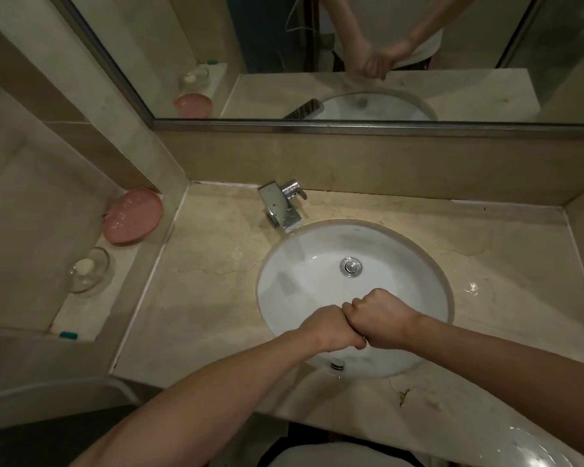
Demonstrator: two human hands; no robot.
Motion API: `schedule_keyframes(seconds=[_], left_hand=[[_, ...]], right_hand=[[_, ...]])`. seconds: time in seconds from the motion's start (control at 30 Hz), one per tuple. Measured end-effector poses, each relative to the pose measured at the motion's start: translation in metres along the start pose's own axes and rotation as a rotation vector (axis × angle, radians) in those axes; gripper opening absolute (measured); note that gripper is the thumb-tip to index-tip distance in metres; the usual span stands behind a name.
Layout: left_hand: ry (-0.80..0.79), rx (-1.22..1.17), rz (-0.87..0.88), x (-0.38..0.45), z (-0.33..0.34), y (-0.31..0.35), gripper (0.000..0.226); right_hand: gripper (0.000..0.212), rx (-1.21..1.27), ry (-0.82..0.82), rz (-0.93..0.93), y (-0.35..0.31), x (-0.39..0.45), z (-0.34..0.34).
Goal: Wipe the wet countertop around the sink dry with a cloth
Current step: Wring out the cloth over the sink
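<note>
My forearms reach in from the near edge, and my left hand (pixel 331 328) and right hand (pixel 381 320) are both balled into fists, knuckles pressed together over the near half of the sink (pixel 284 274). Whether the fists grip anything, I cannot tell; the cloth is not visible from here, possibly hidden inside them. Around the basin, the countertop (pixel 196 298) gleams with water at the sink's left rim and at the right, with another wet patch at the near right corner. Farther back stands the chrome faucet (pixel 282 205). On the left ledge sit a glass soap dish (pixel 88 271) and, beyond it, a pink dish (pixel 132 215). Farthest is the mirror (pixel 351 55).
</note>
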State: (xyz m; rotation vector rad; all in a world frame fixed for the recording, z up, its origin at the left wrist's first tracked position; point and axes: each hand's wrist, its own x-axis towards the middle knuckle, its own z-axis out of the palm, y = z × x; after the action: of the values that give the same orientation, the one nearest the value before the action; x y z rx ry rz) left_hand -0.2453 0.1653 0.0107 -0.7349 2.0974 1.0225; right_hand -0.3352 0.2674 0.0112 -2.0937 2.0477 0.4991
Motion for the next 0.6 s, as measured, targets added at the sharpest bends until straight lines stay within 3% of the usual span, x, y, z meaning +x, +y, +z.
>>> schedule_keyframes(seconds=[0.1, 0.23, 0.33, 0.43, 0.5, 0.53, 0.6], left_hand=[[0.155, 0.012, 0.020, 0.003, 0.010, -0.004, 0.023], [0.270, 0.116, 0.039, 0.008, 0.017, -0.011, 0.016], [0.323, 0.239, 0.084, 0.012, 0.021, -0.019, 0.023], [0.286, 0.267, 0.119, 0.016, 0.020, -0.026, 0.024], [0.198, 0.216, 0.111, 0.019, 0.010, -0.030, 0.019], [0.128, 0.156, 0.093, 0.019, 0.002, -0.033, 0.018], [-0.010, -0.035, 0.052, 0.011, -0.019, -0.039, 0.024]], right_hand=[[0.022, 0.087, -0.179, 0.057, 0.005, 0.006, -0.004], [0.008, 0.136, -0.190, 0.075, 0.002, 0.018, -0.002], [0.022, 0.197, -0.234, 0.130, -0.004, 0.023, -0.001], [0.027, 0.290, -0.274, 0.202, -0.007, 0.024, 0.003], [0.009, 0.356, -0.255, 0.266, -0.010, 0.025, 0.006], [0.003, 0.407, -0.221, 0.310, -0.014, 0.024, 0.007], [0.016, 0.516, -0.058, 0.417, -0.025, 0.025, 0.011]])
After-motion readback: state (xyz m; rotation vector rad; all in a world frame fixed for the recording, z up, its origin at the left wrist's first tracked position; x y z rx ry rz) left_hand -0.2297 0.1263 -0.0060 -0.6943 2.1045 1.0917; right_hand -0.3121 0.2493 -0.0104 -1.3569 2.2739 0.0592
